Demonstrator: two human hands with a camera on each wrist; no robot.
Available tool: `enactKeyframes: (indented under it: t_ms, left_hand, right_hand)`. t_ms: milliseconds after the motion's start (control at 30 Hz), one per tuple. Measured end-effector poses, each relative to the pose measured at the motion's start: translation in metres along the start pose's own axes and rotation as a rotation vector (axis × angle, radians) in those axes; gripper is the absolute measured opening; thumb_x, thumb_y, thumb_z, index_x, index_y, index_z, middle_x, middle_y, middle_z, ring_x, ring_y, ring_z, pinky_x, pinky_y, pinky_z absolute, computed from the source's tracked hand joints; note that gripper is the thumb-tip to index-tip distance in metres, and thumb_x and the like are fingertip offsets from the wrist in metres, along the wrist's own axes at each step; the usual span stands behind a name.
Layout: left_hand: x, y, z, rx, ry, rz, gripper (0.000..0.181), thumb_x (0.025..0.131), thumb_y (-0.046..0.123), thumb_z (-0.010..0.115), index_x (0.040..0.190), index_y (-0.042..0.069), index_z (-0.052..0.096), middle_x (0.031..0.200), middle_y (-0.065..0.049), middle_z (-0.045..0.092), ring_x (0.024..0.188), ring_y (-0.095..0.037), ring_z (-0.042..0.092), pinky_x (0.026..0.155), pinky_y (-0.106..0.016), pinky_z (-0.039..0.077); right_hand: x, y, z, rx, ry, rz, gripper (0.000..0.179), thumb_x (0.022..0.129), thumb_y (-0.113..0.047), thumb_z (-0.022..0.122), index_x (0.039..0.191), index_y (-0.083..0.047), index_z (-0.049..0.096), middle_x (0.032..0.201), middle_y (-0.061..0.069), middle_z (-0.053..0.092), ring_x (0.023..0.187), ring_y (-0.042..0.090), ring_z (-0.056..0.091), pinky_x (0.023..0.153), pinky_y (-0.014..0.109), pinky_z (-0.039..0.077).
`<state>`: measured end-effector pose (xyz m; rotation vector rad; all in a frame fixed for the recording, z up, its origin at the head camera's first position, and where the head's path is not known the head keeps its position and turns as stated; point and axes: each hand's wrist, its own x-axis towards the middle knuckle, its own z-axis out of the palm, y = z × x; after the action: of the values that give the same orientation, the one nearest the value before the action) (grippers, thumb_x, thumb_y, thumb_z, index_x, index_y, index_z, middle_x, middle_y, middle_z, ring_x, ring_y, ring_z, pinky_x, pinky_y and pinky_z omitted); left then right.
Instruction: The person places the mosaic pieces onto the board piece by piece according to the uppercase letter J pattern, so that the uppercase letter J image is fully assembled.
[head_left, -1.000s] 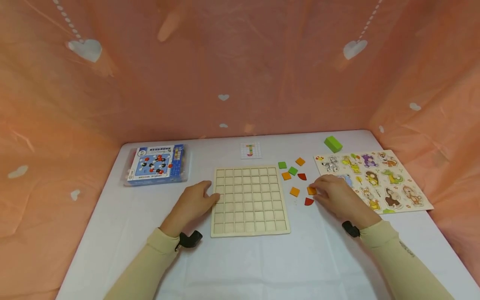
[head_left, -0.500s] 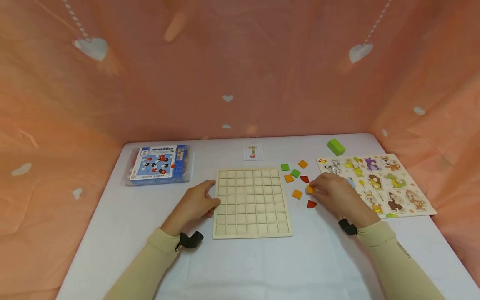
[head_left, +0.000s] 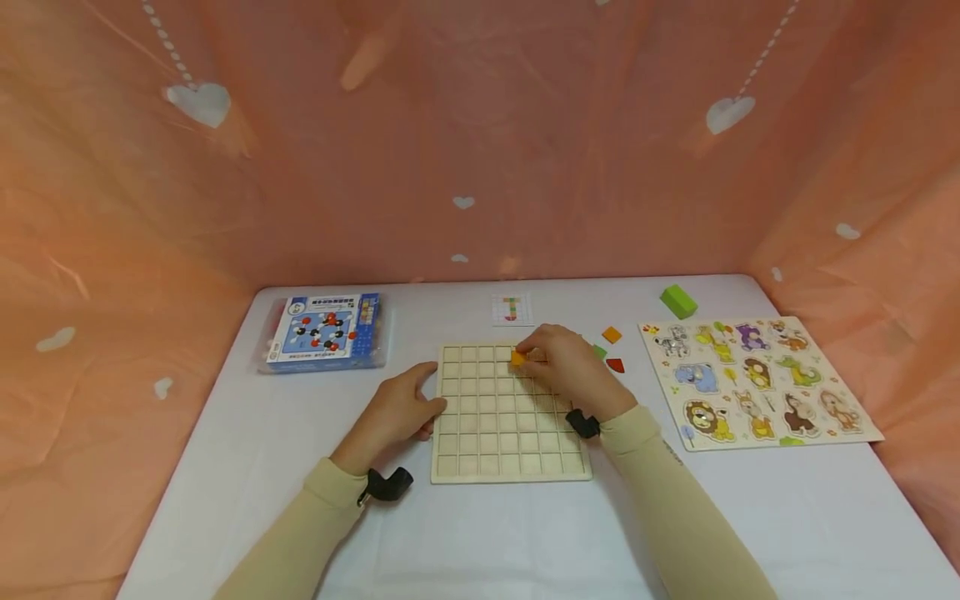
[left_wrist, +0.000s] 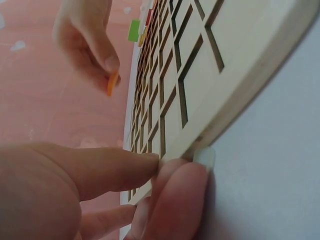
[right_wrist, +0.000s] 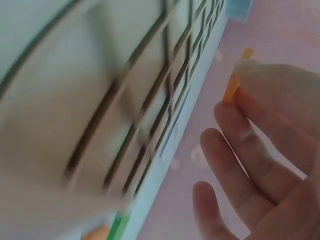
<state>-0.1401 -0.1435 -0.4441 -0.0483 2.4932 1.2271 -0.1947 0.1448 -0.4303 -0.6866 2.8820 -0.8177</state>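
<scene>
My right hand point(head_left: 564, 360) pinches an orange square tile point(head_left: 517, 357) between thumb and fingertips, over the far rows of the wooden grid board point(head_left: 487, 479). In the right wrist view the orange tile point(right_wrist: 236, 80) is seen edge-on, held above the grid. My left hand point(head_left: 396, 406) holds the board's left edge, thumb on the rim and fingers against its side, as the left wrist view shows at the board's edge point(left_wrist: 200, 130). Beyond the right forearm lie another orange tile point(head_left: 612, 334), a red quarter-round tile point(head_left: 615, 365) and a green tile point(head_left: 599, 352), partly hidden.
Behind the board lies a card point(head_left: 512, 309) with a coloured J-shaped pattern on a grid. A boxed molecule set point(head_left: 324, 333) sits at back left. To the right are an animal puzzle board point(head_left: 772, 383) and a green block point(head_left: 678, 302).
My right hand has picked up an orange tile from right of the board and carried it left over the board's far rows. The left hand stays at the board's edge.
</scene>
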Motion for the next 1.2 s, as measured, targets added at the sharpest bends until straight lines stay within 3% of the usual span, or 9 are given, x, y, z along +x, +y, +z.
enactKeyframes:
  t_ms: [433, 633, 1200]
  left_hand:
    - [-0.002, 0.001, -0.002, 0.017, 0.002, -0.002, 0.072, 0.101, 0.016, 0.074, 0.166, 0.012, 0.042, 0.071, -0.007, 0.068, 0.056, -0.015, 0.068, 0.058, -0.028, 0.059]
    - [-0.001, 0.002, -0.004, 0.040, -0.001, -0.009, 0.073, 0.101, 0.018, 0.075, 0.166, 0.013, 0.042, 0.072, -0.007, 0.069, 0.057, -0.016, 0.068, 0.060, -0.028, 0.057]
    - [0.002, -0.001, -0.001, 0.036, -0.007, 0.001, 0.074, 0.101, 0.019, 0.075, 0.166, 0.013, 0.041, 0.073, -0.006, 0.069, 0.058, -0.016, 0.068, 0.061, -0.028, 0.057]
  right_hand:
    - [0.024, -0.026, 0.031, -0.042, -0.028, -0.016, 0.022, 0.101, -0.027, 0.078, 0.119, -0.013, 0.082, 0.116, 0.002, 0.078, 0.111, 0.022, 0.071, 0.100, 0.041, 0.061]
    - [0.026, -0.032, 0.032, -0.090, -0.017, -0.045, 0.022, 0.100, -0.028, 0.080, 0.115, -0.013, 0.084, 0.106, 0.001, 0.077, 0.098, 0.019, 0.069, 0.090, 0.038, 0.062]
    - [0.027, -0.037, 0.034, -0.107, -0.043, -0.034, 0.019, 0.101, -0.023, 0.079, 0.115, -0.012, 0.083, 0.109, 0.004, 0.075, 0.099, 0.020, 0.069, 0.091, 0.039, 0.063]
